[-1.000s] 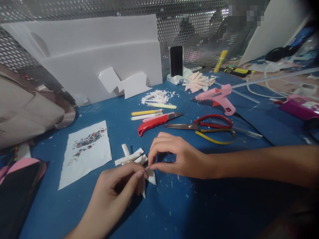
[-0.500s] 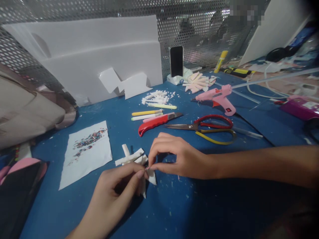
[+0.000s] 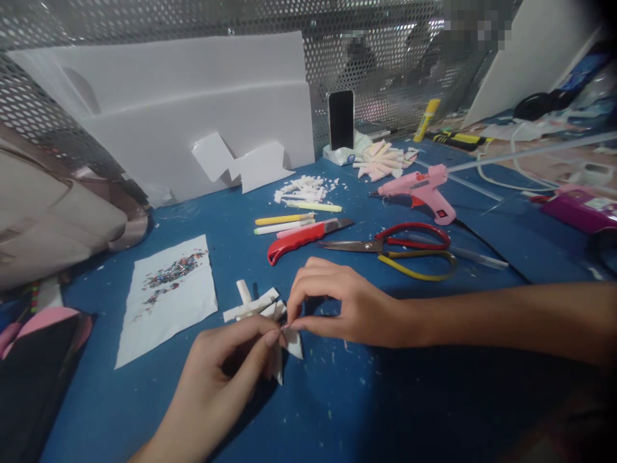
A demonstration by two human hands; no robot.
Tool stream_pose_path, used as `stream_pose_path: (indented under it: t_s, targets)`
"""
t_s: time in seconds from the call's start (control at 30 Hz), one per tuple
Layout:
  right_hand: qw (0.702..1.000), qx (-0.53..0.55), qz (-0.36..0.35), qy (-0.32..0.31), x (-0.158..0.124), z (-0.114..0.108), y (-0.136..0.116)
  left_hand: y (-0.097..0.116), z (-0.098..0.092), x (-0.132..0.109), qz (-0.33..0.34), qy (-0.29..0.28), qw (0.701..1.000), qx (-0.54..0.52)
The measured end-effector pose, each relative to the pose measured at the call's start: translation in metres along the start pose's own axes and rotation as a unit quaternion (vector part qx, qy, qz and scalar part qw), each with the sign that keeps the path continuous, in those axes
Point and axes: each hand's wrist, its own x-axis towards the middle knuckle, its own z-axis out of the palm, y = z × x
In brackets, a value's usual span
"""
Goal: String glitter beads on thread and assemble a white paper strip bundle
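My left hand [image 3: 231, 373] is pinched closed, thumb against forefinger, at a cluster of white paper strips [image 3: 255, 305] arranged like a star. My right hand [image 3: 332, 302] meets it there, its thumb and forefinger pinched too. Between the fingertips a tiny pinkish bit shows, too small to name. White strip ends [image 3: 294, 346] stick out below the fingers, and the cluster's middle is hidden by my hands. Left of them lies a white paper sheet [image 3: 193, 302] with small colourful bits [image 3: 173, 272] scattered on it.
Beyond my hands lie a red utility knife [image 3: 301, 240], scissors [image 3: 414, 247] with red and yellow handles, several pens [image 3: 284, 218] and white scraps [image 3: 303, 189]. A pink glue gun [image 3: 424, 190], a phone [image 3: 341, 119] and a pink-white paper star [image 3: 380, 159] stand farther back. A bag [image 3: 58, 212] is at left.
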Motion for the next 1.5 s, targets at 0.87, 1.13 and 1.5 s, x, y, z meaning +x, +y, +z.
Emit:
stream_pose_path:
  t_s: [0.87,1.13,1.5]
  targets:
    - [1.000,-0.001,0.010,-0.004,0.000,-0.002,-0.002,0.003,0.000,0.001,0.011,0.000,1.000,-0.003]
    - [0.996,0.044,0.004,0.077,0.000,-0.003,-0.008,0.001,-0.001,-0.001,-0.007,-0.007,1.000,-0.009]
    - [0.992,0.085,0.023,0.087,-0.003,-0.009,-0.010,0.006,0.000,0.000,-0.001,0.005,1.000,-0.001]
